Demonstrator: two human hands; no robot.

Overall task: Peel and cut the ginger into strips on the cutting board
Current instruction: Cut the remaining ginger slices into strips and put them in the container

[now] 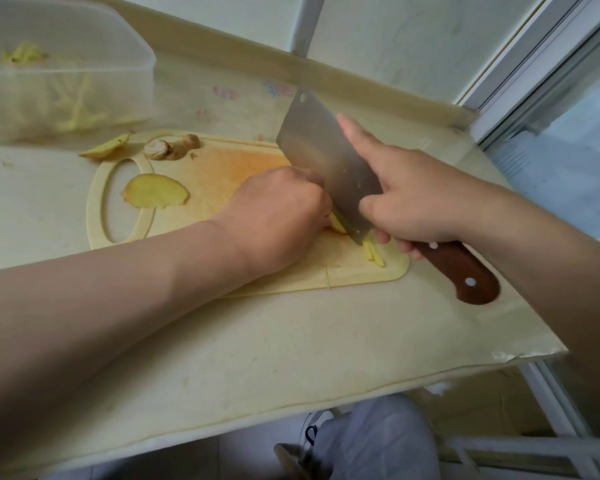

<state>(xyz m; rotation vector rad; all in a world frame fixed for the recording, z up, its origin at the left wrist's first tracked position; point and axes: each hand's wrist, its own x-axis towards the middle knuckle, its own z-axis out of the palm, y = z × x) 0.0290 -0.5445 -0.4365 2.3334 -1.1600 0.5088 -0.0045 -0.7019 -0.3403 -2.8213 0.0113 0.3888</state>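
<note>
Cutting board [222, 174], tub [125, 64] of strips [77, 112] behind at left, ginger slice [155, 190] on the board's left end, knobs [158, 148] at its far edge, cleaver [326, 157] over its right end, left hand [278, 216] holding a ginger piece [338, 225] beside the blade, right hand [413, 206] on the handle, cut strips [374, 254] beneath

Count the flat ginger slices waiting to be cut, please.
2. One slice lies on the cutting board beside its handle hole; a second slice lies on the table off the board's far-left corner. The left hand may hide more.
</note>
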